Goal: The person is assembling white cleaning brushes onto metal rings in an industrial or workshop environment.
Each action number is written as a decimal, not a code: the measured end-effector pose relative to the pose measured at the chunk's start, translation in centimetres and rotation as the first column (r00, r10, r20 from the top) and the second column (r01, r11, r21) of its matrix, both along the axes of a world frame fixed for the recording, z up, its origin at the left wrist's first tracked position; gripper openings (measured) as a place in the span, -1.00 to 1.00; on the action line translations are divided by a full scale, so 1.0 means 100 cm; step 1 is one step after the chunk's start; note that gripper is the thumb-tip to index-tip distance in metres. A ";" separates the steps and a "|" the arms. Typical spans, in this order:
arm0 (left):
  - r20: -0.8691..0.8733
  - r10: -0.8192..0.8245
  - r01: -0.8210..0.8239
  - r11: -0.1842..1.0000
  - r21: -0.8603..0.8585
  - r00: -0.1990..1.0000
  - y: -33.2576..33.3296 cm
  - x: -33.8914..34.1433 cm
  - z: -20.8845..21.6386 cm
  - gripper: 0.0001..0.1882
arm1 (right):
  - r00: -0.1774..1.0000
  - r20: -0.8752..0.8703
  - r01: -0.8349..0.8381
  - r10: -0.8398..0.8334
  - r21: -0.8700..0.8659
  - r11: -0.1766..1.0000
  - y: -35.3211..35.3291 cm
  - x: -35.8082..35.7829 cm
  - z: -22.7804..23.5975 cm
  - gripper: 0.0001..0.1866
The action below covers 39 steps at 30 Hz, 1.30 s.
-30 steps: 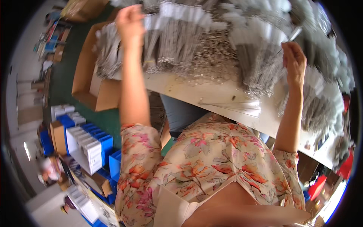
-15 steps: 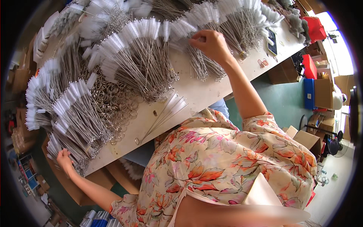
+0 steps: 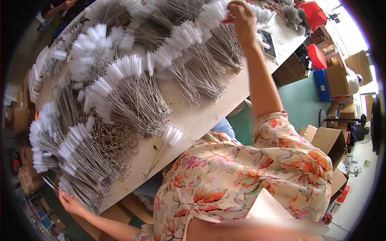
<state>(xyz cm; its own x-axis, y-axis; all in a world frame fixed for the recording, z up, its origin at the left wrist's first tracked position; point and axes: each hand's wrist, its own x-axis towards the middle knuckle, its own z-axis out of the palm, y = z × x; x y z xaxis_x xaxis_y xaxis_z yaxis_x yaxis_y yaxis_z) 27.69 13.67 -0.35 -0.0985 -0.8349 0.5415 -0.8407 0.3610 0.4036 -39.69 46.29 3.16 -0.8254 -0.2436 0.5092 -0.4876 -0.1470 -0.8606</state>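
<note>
My right hand (image 3: 243, 23) is raised over the far right group of white-bristled wire brushes (image 3: 215, 18). Its fingers are curved, with thumb and fingertips apart and nothing visible between them. At the near left table corner my left hand (image 3: 72, 203) is beside a low pile of wire brushes (image 3: 82, 193). A few thin white-tipped brushes (image 3: 50, 183) stick out past its fingertips and seem pinched there; the grip is partly hidden. Fanned bundles of brushes (image 3: 130, 94) with looped wire ends cover much of the table. A few loose brushes (image 3: 163, 148) lie near the front edge.
Metal rings (image 3: 108, 134) are heaped between the bundles on the white table (image 3: 237, 90). A dark phone-like device (image 3: 267, 43) lies at the right end. Cardboard boxes (image 3: 331, 142), a blue crate (image 3: 322, 85) and red containers (image 3: 317, 55) stand beyond. Another person's hand (image 3: 67, 5) shows far left.
My right hand has moved farther out over the far right bundles, and its fingers have parted. Near my left hand, thin brushes now stick out past the pile. The whole view has shifted.
</note>
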 end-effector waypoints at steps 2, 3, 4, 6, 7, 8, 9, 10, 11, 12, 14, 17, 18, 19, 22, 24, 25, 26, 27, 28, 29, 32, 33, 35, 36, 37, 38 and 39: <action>-0.079 0.019 -0.011 0.995 0.099 0.997 0.014 -0.020 0.006 -0.71 | 0.993 0.028 0.109 -0.119 0.237 0.965 0.029 -0.040 -0.003 -0.77; -0.088 0.013 -0.004 0.995 0.104 0.996 0.018 -0.034 0.006 -0.71 | 0.865 -0.418 0.461 -0.277 0.447 0.766 0.039 -0.044 0.002 -0.74; -0.266 0.045 0.029 0.963 0.266 0.963 0.029 -0.046 0.009 -0.71 | 0.871 -0.411 0.449 -0.268 0.446 0.774 0.041 -0.051 -0.010 -0.74; -0.440 0.107 0.095 0.906 0.412 0.892 0.041 -0.066 0.008 -0.71 | 0.902 -0.347 0.432 -0.259 0.736 0.520 0.050 -0.067 -0.032 -0.62; -0.554 0.067 0.220 0.873 0.435 0.830 0.044 -0.075 0.006 -0.70 | 0.948 -0.249 0.317 -0.197 0.776 0.546 0.053 -0.078 -0.044 -0.62; -0.660 0.038 0.343 0.831 0.438 0.751 0.048 -0.083 0.006 -0.68 | 0.950 -0.248 0.311 -0.188 0.775 0.551 0.054 -0.085 -0.047 -0.62; -0.742 0.038 0.412 0.813 0.412 0.669 0.053 -0.092 0.007 -0.66 | 0.951 -0.228 0.310 -0.210 0.710 0.632 0.055 -0.093 -0.048 -0.64; -0.816 0.038 0.483 0.790 0.378 0.576 0.055 -0.105 0.007 -0.64 | 0.949 -0.207 0.315 -0.237 0.639 0.702 0.056 -0.095 -0.049 -0.66; -0.850 0.069 0.463 0.814 0.351 0.522 0.058 -0.123 0.008 -0.64 | 0.912 -0.247 0.410 -0.328 0.569 0.712 0.054 -0.087 -0.029 -0.72; -0.854 0.068 0.469 0.812 0.348 0.516 0.059 -0.134 0.008 -0.64 | 0.843 -0.390 0.521 -0.369 0.425 0.741 0.053 -0.086 -0.014 -0.73; -0.882 -0.050 0.594 0.757 0.272 0.468 0.069 -0.142 0.015 -0.68 | 0.833 -0.411 0.524 -0.370 0.370 0.767 0.036 -0.066 0.024 -0.72; -0.803 -0.178 0.644 0.703 0.301 0.569 0.118 -0.184 0.037 -0.72 | 0.971 -0.233 0.103 -0.047 0.237 0.966 -0.027 0.023 0.066 -0.69; -0.790 -0.259 0.705 0.651 0.283 0.556 0.130 -0.203 0.041 -0.73 | 0.958 -0.066 -0.270 0.279 0.112 0.956 -0.037 0.034 0.060 -0.72; -0.777 -0.294 0.726 0.628 0.282 0.556 0.148 -0.231 0.048 -0.73 | 0.894 0.013 -0.447 0.447 0.035 0.894 -0.049 0.067 0.061 -0.71; -0.744 -0.493 0.836 0.525 0.159 0.451 0.174 -0.283 0.055 -0.74 | 0.521 0.192 -0.811 0.832 -0.193 0.553 -0.082 0.142 0.039 -0.72; -0.722 -0.578 0.872 0.484 0.071 0.379 0.179 -0.311 0.055 -0.75 | 0.316 0.228 -0.877 0.921 -0.300 0.376 -0.095 0.189 0.023 -0.81; -0.670 -0.628 0.860 0.509 0.030 0.395 0.177 -0.319 0.049 -0.75 | 0.301 0.282 -0.895 0.911 -0.245 0.372 -0.097 0.215 0.024 -0.80; -0.616 -0.678 0.856 0.517 -0.010 0.402 0.176 -0.324 0.045 -0.75 | 0.304 0.335 -0.907 0.892 -0.186 0.379 -0.094 0.235 0.023 -0.80; -0.523 -0.747 0.831 0.542 -0.122 0.410 0.176 -0.322 0.049 -0.73 | 0.284 0.340 -0.913 0.897 -0.191 0.362 -0.090 0.245 0.022 -0.80; -0.520 -0.741 0.824 0.555 -0.118 0.425 0.172 -0.316 0.045 -0.73 | 0.320 0.264 -0.892 0.910 -0.240 0.384 -0.087 0.250 0.023 -0.76; -0.513 -0.780 0.808 0.534 -0.249 0.357 0.166 -0.310 0.038 -0.74 | 0.361 0.189 -0.867 0.913 -0.291 0.404 -0.085 0.252 0.023 -0.72; -0.642 -0.745 0.676 0.569 -0.469 0.181 0.175 -0.298 0.043 -0.96 | 0.648 0.049 -0.762 0.760 0.059 0.645 -0.084 0.222 0.000 -0.60; -0.720 -0.648 0.784 0.570 -0.245 0.247 0.184 -0.288 0.045 -0.94 | 0.532 0.196 -0.840 0.824 -0.003 0.543 -0.086 0.218 -0.016 -0.64; -0.664 -0.672 0.881 0.472 -0.044 0.327 0.188 -0.287 0.032 -0.86 | 0.337 0.413 -0.851 0.846 -0.251 0.461 -0.083 0.233 -0.023 -0.67; -0.903 -0.242 0.862 0.457 0.217 0.356 0.197 -0.292 0.026 -0.88 | 0.078 0.547 -0.771 0.834 -0.498 0.398 -0.082 0.245 -0.024 -0.69; -0.698 -0.643 0.852 0.515 -0.090 0.315 0.196 -0.290 0.010 -0.82 | 0.033 0.567 -0.670 0.823 -0.598 0.439 -0.083 0.258 -0.015 -0.75; -0.323 -0.899 0.827 0.411 -0.385 0.297 0.193 -0.291 -0.001 -0.77 | 0.033 0.569 -0.668 0.822 -0.599 0.441 -0.085 0.257 -0.016 -0.75; -0.140 -0.893 0.804 0.447 -0.392 0.428 0.192 -0.288 -0.006 -0.64 | -0.116 0.516 -0.578 0.848 -0.730 0.365 -0.088 0.254 -0.017 -0.76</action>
<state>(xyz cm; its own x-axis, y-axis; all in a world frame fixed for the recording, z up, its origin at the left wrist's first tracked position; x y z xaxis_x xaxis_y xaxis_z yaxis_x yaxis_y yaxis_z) -1.07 32.88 -0.92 -0.4899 -0.2548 0.8337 0.0969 0.9345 0.3425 -14.30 37.51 1.46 -0.1751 -0.9843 -0.0203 0.8366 -0.1379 -0.5302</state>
